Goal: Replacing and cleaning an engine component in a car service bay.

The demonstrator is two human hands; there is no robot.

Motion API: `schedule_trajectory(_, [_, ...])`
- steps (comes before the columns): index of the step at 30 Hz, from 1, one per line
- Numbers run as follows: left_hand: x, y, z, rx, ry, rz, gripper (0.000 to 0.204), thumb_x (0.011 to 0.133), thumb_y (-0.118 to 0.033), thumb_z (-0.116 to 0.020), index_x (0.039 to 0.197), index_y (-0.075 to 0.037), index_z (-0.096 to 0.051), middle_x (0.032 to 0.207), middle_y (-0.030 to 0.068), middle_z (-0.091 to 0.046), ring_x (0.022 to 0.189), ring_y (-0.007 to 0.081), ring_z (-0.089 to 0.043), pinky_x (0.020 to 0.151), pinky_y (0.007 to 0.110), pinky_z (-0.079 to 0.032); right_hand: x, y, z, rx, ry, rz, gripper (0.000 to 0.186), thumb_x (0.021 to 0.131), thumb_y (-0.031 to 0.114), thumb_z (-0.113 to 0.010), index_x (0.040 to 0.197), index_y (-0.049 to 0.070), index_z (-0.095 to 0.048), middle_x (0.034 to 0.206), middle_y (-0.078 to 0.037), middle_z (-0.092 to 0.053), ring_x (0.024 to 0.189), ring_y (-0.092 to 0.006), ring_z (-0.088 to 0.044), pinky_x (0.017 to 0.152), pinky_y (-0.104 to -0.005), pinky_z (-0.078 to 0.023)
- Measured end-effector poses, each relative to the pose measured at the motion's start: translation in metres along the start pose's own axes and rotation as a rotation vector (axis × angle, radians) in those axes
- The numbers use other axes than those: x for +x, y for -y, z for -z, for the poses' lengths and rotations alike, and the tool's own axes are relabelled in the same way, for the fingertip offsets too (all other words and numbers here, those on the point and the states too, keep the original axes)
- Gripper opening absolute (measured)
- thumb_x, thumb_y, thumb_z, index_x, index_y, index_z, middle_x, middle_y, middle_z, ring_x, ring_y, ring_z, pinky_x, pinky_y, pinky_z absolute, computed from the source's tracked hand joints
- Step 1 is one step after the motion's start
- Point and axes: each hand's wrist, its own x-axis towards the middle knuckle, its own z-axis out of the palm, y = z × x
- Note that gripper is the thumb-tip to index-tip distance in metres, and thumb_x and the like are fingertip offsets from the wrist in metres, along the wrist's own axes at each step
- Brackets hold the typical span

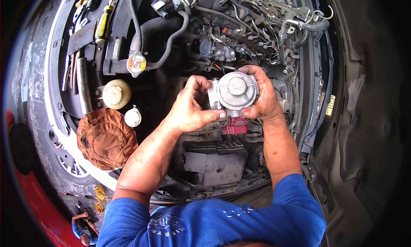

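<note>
Because it looks heavy, the round grey metal part probably needs both sides held: left grip and right grip clamp it, over the engine. Its cast body is dull, its face a stepped disc. A red block shows just below the grip; farther left lies wrinkled brown cloth.

Landmark: white, curved, painted car-body edge. Left of it: grey, hard floor, blotched with darker patches. Bright yellow, loosely coiled cord on floor, near landmark's lower end. Farther left of landmark: glossy red, curved car panel. Light: bright along landmark.
</note>
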Motion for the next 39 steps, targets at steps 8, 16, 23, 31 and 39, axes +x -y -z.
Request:
schedule_trajectory(8, [0.002, -0.009, -0.002, -0.084, 0.061, 0.097, 0.077, 0.064, -0.001, -0.088, 0.122, -0.007, -0.038, 0.123, 0.0099, -0.053, 0.121, 0.0187, -0.050, 0.104, 0.037, -0.041, -0.002, -0.002, 0.004, 0.002, 0.018, -0.002, 0.100, 0.047, 0.026, -0.098, 0.128, 0.001, -0.043, 0.116, -0.008, -0.058, 0.110, -0.0171, -0.056, 0.099, -0.0314, -0.044])
schedule_trajectory(16, [0.002, -0.008, -0.007, -0.047, 0.050, 0.064, 0.084, 0.064, -0.001, -0.088, 0.130, -0.005, -0.037, 0.126, 0.0113, -0.052, 0.123, 0.0203, -0.049, 0.107, 0.039, -0.038, 0.000, 0.006, 0.006, -0.023, 0.086, -0.040, 0.103, 0.048, 0.025, -0.098, 0.131, 0.001, -0.042, 0.118, -0.009, -0.058, 0.111, -0.0176, -0.056, 0.099, -0.0321, -0.044])
schedule_trajectory(23, [0.003, -0.011, -0.008, -0.149, 0.089, 0.053, 0.097, 0.060, -0.003, -0.090, 0.138, -0.002, -0.032, 0.133, 0.0138, -0.049, 0.127, 0.0240, -0.047, 0.110, 0.041, -0.037, 0.002, 0.005, -0.001, 0.086, 0.047, 0.009, 0.101, 0.050, 0.021, -0.095, 0.131, 0.000, -0.040, 0.118, -0.010, -0.057, 0.112, -0.0190, -0.056, 0.101, -0.0326, -0.044])
schedule_trajectory(31, [0.001, -0.008, -0.013, -0.369, 0.051, -0.013, 0.073, 0.062, -0.002, -0.090, 0.118, -0.007, -0.043, 0.136, 0.0141, -0.045, 0.126, 0.0235, -0.047, 0.107, 0.042, -0.040, 0.005, 0.008, 0.004, 0.034, 0.069, 0.020, 0.098, 0.050, 0.020, -0.093, 0.130, 0.000, -0.040, 0.117, -0.009, -0.057, 0.111, -0.0185, -0.056, 0.100, -0.0329, -0.044])
schedule_trajectory(39, [0.000, -0.007, -0.018, -0.377, -0.003, -0.116, 0.071, 0.063, 0.000, -0.087, 0.118, -0.006, -0.043, 0.135, 0.0138, -0.046, 0.125, 0.0224, -0.048, 0.106, 0.042, -0.041, 0.001, 0.008, 0.000, 0.018, 0.060, 0.106, 0.098, 0.049, 0.018, -0.095, 0.129, 0.001, -0.041, 0.117, -0.010, -0.058, 0.111, -0.0191, -0.057, 0.100, -0.0339, -0.045])
